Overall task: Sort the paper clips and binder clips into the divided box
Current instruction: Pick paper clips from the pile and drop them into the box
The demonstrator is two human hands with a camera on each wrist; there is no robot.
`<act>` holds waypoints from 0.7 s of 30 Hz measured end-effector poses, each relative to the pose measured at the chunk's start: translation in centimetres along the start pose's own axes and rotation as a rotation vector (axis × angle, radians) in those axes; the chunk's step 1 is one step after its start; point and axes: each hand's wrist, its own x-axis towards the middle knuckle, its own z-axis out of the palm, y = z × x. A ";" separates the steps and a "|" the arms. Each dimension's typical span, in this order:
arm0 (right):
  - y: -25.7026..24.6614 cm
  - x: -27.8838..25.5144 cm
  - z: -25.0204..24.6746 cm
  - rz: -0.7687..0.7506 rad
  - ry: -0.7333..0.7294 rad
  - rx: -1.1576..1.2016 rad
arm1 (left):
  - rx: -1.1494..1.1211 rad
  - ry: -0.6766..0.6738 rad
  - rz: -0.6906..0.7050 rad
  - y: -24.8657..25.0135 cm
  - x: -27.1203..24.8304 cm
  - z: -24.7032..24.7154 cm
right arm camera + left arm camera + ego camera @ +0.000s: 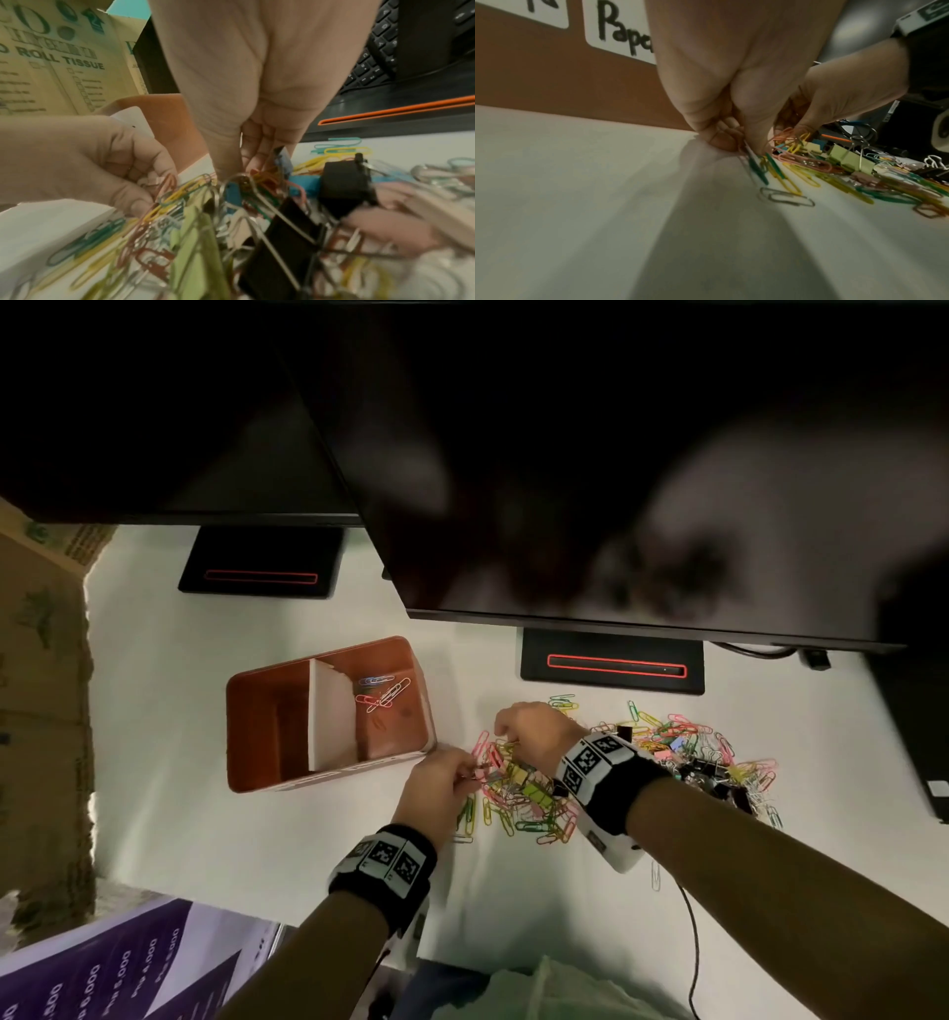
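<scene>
A brown divided box (pixel 257 711) stands left of centre with a white divider (pixel 331 716); a few paper clips (pixel 382 693) lie in its right compartment. Its wall carries a "Paper" label (pixel 621 34). A mixed pile of coloured paper clips and binder clips (pixel 667 752) is spread on the white table (pixel 205 839). My left hand (pixel 470 775) pinches paper clips at the pile's left edge (pixel 741 145), close to the box corner. My right hand (pixel 506 743) reaches down into the pile, thumb and fingertips closed on orange and yellow paper clips (pixel 793 133). Green and black binder clips (pixel 195 253) lie under its wrist.
Two dark monitors hang over the back of the table, their black bases (pixel 611 662) behind the pile and the box. A cardboard carton (pixel 41 685) stands at the left, a purple sheet (pixel 102 968) at the front left. A black cable (pixel 693 942) and a stray silver clip (pixel 656 875) lie by my right forearm.
</scene>
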 end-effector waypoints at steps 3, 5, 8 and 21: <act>0.1 -0.4 0.0 0.036 -0.027 0.017 | 0.109 -0.008 0.038 -0.1 0.0 0.0; 0.0 -0.7 -0.2 0.039 -0.036 0.012 | 0.137 -0.013 0.044 -0.2 0.0 0.0; 0.2 -1.2 -0.2 0.037 0.003 0.059 | 0.143 -0.029 0.042 -0.1 0.0 -0.4; 0.5 -4.1 -2.3 -0.009 0.261 0.423 | -0.035 0.003 0.081 2.4 -1.8 -4.5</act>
